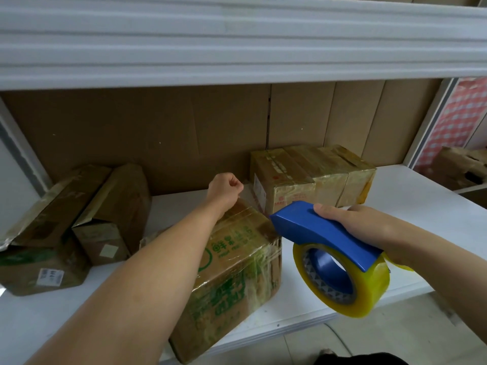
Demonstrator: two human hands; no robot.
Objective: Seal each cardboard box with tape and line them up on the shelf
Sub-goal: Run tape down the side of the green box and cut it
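Holding, right hand (353,222): the fingers are curled around the blue tape dispenser (324,233), which carries a yellow roll of tape (369,293); the roll hangs past the front edge of the shelf (421,201).
Left hand (225,189): closed like a fist at the far end of the green-printed box (237,272), with a clear strip of tape (249,192) stretched from it; it seems to pinch the strip, but the fingertips are turned away and I cannot tell for sure.
Green-printed box: it lies on the shelf at an angle, and its near corner comes over the front edge. The left forearm covers a part of its top.
Taped boxes (313,177): a tight row at the back right, touching the cardboard back wall (158,133).
Untaped boxes (79,217): two long boxes at the left, leaning on each other; the outer one is cut off by the picture border.
Open room: bare shelf between the left boxes and the green-printed box, and more at the right of the taped row.
Upper shelf (237,40): it hangs low over the whole work space.
Hard to see: the dispenser's cutting edge, and the labels on the boxes, which are too small to read.
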